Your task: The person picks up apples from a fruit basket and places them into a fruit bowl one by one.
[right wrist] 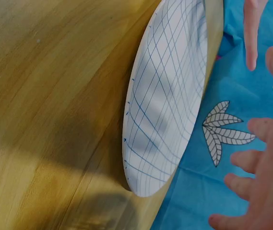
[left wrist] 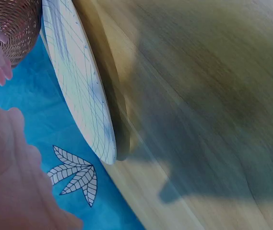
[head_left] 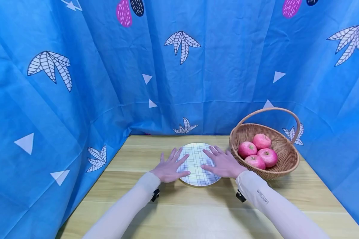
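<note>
Head view: left hand and right hand both wide, backs up, fingers straight and spread, gripping nothing. Plate sits between them, round, white with blue grid lines. Left fingertips overlap its left rim, right fingertips its right rim. Past the fingertips, a strip of table runs between plate and far edge, blue curtain behind. Outboard of left hand: wood out to the left edge, decent width. Outboard of right hand it's tight: wicker basket just beside, handle arched over, four apples inside. Can't tell the exact gap there. Nearside of both hands, wood runs back under the sleeves.

Left wrist view: hand along frame left, curtain showing between palm and plate, so they look apart. Plate's rim is to the hand's right, casting a shadow band on the wood; larger shadow beyond that. Basket shows at top left, beyond the fingers.

Right wrist view: fingers spread, curtain visible between fingertips and plate. Plate lies left of the hand, wood further left.
</note>
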Tool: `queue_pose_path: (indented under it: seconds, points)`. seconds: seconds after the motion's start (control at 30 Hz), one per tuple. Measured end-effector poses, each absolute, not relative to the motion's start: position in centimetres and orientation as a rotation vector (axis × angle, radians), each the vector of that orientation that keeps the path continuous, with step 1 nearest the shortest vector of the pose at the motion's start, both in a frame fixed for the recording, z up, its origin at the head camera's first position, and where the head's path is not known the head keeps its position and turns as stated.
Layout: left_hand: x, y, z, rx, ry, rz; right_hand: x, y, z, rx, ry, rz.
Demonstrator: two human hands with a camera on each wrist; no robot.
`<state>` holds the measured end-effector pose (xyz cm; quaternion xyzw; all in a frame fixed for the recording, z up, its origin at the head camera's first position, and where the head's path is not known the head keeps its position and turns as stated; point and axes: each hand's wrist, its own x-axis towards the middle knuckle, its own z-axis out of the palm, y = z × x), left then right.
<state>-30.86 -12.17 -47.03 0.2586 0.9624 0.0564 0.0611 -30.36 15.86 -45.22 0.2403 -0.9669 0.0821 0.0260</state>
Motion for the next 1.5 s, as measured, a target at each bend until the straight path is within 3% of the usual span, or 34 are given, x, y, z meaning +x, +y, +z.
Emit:
queue_pose_path:
  seconds: [0.27, 0.73, 1.5]
  points:
    - [-31.9, -12.5, -47.2, 0.864, 2.969, 0.271, -30.5, 16.1, -44.2, 0.691, -2.726, 0.417]
    - [-33.9, -13.9, -47.9, 0.782, 3.045, 0.675, -28.4, 18.0, -40.9, 0.615, -2.74, 0.535]
    - [-36.4, -15.2, -50.6, 0.729, 2.938, 0.412, -26.6, 20.8, -39.8, 0.666, -2.673, 0.512]
